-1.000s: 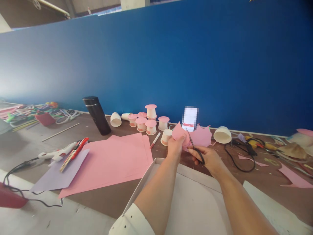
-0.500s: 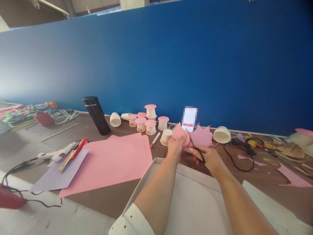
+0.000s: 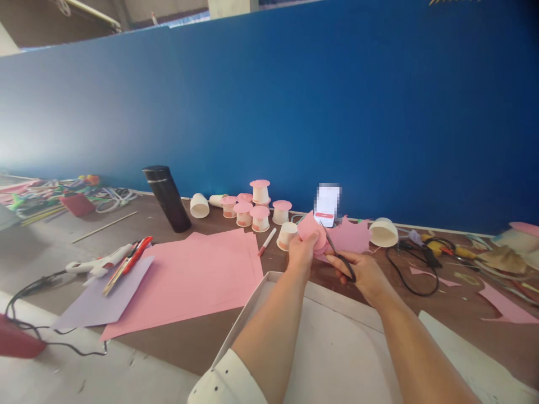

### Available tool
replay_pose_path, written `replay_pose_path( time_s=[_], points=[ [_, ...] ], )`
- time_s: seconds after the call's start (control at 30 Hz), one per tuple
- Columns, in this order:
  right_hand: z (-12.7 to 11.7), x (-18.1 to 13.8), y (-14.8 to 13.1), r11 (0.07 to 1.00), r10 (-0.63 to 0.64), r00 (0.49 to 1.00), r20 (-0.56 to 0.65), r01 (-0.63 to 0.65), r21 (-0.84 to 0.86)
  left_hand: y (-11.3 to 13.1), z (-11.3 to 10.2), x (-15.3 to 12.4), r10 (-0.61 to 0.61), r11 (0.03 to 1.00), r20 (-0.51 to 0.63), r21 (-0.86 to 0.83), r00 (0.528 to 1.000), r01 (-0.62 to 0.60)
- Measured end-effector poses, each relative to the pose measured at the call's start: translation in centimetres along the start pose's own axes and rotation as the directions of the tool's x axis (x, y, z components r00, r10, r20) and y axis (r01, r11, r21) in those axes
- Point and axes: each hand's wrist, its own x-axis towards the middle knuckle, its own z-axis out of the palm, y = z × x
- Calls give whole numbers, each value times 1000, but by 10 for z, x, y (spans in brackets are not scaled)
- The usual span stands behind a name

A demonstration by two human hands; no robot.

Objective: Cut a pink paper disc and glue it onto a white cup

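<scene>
Paper (image 3: pixel 308 225) is pinched by the nearly closed left hand (image 3: pixel 302 252); scissors (image 3: pixel 346 265) are held in the curled right hand (image 3: pixel 365 274). Smooth edges are best cut by turning the paper.

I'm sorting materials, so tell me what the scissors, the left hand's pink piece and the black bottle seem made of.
Scissors: dark, smooth handle loops, probably plastic; thin straight blades, likely metal.
Pink piece: matte paper or thin card, flat with cut edges.
Black bottle: smooth, dark, a paler band near the top; perhaps coated metal or plastic.
</scene>
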Motion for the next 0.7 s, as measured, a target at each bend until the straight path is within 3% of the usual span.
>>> replay_pose_path(
  time_s=[0.7],
  points=[
    [-1,0,1,999,-4,1000,-3,4,-40,-7,-4,7,14,999,-1,37,1000,-14]
  ],
)
